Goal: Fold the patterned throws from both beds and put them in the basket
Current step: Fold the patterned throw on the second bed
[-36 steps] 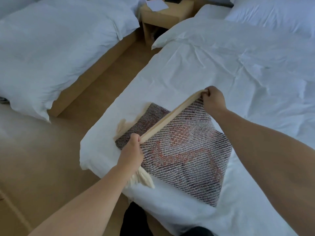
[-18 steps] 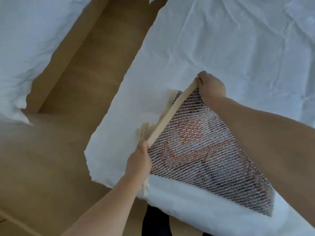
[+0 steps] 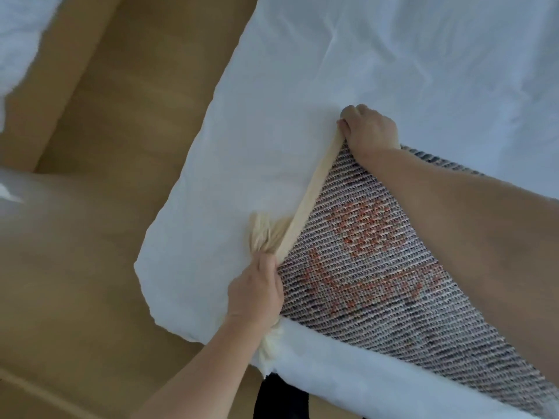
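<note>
A patterned throw [image 3: 378, 267], woven grey with orange-red motifs, a cream border band and cream fringe, lies on the near corner of a white bed [image 3: 393, 71]. My left hand [image 3: 257, 291] grips the near end of the cream border, with fringe bunched above and below it. My right hand [image 3: 369, 128] pinches the far end of the same border, and the band is stretched taut between the two hands. My right forearm covers part of the throw's right side. No basket is in view.
A wooden floor [image 3: 106, 146] runs along the left of the bed. A corner of a second white bed [image 3: 21, 34] shows at the upper left. Something dark [image 3: 281, 397] sits below the bed's near edge.
Both hands have carried the cream border further toward the bed's left edge, away from me. The view has tilted down and closer, so the nightstand and pillows have left the frame.
</note>
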Demonstrator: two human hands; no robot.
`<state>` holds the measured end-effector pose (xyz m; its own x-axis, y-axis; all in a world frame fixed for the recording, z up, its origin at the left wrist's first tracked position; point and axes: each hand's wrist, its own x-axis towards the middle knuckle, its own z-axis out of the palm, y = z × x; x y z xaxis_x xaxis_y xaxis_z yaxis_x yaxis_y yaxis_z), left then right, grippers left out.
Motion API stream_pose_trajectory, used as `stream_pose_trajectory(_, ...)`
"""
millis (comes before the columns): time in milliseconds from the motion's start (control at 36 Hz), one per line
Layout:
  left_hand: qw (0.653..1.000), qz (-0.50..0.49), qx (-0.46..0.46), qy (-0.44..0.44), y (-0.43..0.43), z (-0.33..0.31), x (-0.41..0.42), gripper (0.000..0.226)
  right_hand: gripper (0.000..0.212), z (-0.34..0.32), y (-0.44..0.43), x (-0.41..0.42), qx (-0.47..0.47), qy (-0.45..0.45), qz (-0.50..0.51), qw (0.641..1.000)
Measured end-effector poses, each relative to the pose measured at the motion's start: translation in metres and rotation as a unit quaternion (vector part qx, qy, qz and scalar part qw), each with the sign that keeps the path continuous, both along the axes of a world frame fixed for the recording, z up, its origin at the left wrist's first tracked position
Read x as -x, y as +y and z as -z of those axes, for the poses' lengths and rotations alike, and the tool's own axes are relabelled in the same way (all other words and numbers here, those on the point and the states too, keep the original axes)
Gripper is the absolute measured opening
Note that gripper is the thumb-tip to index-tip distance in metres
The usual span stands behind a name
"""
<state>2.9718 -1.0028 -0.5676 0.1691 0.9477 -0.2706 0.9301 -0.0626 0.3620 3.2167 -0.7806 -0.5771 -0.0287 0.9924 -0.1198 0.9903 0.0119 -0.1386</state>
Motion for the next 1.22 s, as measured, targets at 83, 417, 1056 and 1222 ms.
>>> stream_pose_trajectory(83, 0.997, 0.0, -0.074, 0.021, 0.004, 0.005, -0.006, 0.011, 0.037, 0.006, -0.003, -0.002, -0.04, 0.014, 0.013, 0.999)
stream_pose_trajectory(417, 0.981, 0.191, 0.014, 0.039, 0.008, -0.005, -0.115, 0.067, 0.071, -0.006, -0.12, -0.062, 0.109, -0.068, -0.093, 0.987)
stream_pose_trajectory(1056, 0.953, 0.247, -0.005, 0.176, -0.021, 0.032, -0.187, 0.082, 0.072, 0.017, -0.259, -0.288, 0.138, -0.066, 0.231, 0.961)
stream_pose_trajectory(1222, 0.963, 0.249, -0.028, 0.098, -0.016, 0.015, -0.232, 0.064, 0.065, -0.014, -0.256, -0.199, 0.082, -0.005, 0.231, 0.969)
